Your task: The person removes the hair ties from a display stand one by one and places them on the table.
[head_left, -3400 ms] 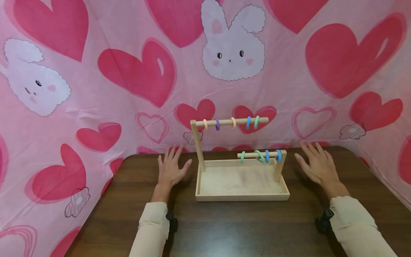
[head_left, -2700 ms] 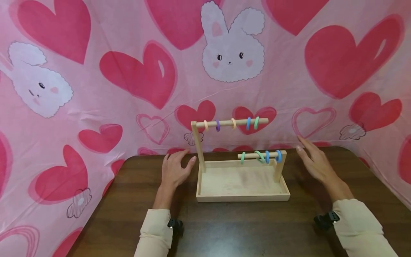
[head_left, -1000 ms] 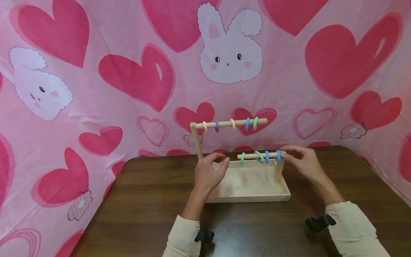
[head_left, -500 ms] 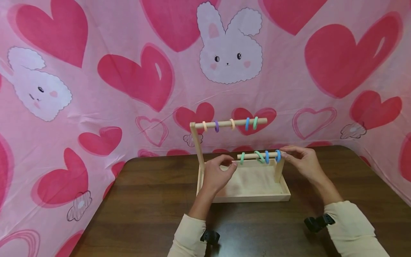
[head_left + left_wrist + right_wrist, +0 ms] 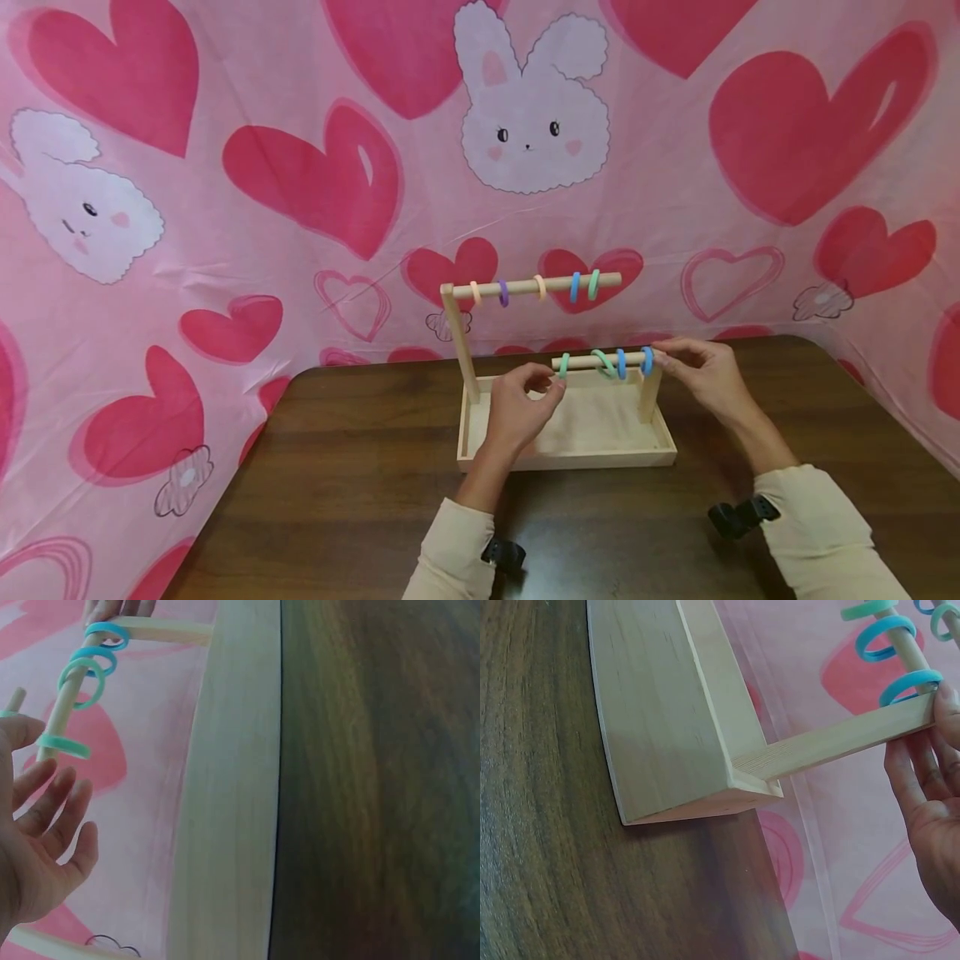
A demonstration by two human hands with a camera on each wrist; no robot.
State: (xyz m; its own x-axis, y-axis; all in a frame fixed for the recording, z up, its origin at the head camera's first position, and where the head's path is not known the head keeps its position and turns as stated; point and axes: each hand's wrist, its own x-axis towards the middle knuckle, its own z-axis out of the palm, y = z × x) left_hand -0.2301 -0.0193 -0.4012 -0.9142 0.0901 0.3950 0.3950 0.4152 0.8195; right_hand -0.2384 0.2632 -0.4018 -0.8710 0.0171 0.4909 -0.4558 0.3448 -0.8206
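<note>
On the lower rod (image 5: 583, 362) of a wooden stand hang two green rings and two blue rings. My left hand (image 5: 519, 407) is at the rod's free end, thumb and index finger parted beside the outermost green ring (image 5: 64, 745); whether they touch it I cannot tell. At the other end my right hand (image 5: 708, 375) grips the top of the short post (image 5: 840, 742) between thumb and fingers, close to the outer blue ring (image 5: 910, 684). The other fingers of the left hand (image 5: 37, 847) are spread and slightly bent.
The upper rod (image 5: 517, 287) carries several rings in peach, purple, blue and green, held by a tall post (image 5: 461, 346) on the left. Both posts rise from a shallow wooden tray (image 5: 570, 460) on a dark wooden table (image 5: 337, 500). A pink patterned cloth (image 5: 300, 75) hangs behind.
My left hand has come from the table left of the stand, over the tray, to the lower rod's free end. My right hand has moved inward from the table and taken hold of the short post.
</note>
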